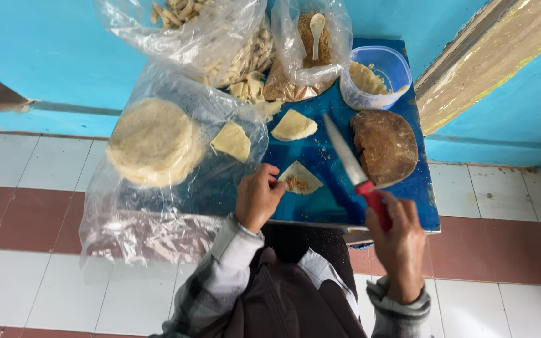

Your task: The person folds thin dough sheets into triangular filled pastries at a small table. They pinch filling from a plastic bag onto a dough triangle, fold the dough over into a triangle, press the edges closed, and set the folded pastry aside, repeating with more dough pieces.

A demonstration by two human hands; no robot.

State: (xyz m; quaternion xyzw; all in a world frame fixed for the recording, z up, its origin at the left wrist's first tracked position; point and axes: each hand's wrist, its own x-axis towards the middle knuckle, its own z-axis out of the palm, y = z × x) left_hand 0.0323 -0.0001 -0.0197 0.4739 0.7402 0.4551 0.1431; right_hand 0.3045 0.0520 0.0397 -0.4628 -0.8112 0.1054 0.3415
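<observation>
My right hand [401, 243] grips the red handle of a knife [353, 169], its blade pointing up and left over the blue table [320, 156]. My left hand [257, 196] rests its fingertips on the edge of a wedge of thin dough [300, 178] that carries a small heap of brown filling. Two more pale dough wedges, one [293, 126] on the bare table and one [232, 141] on clear plastic, lie above. A dark brown round block [385, 146] sits just right of the blade.
A stack of round flat dough sheets [153, 143] lies on a clear plastic bag at left. At the back are a bag of pale rolled pieces [220, 44], a bag of brown crumbs with a white spoon [308, 44], and a clear tub [377, 76]. Tiled floor surrounds the table.
</observation>
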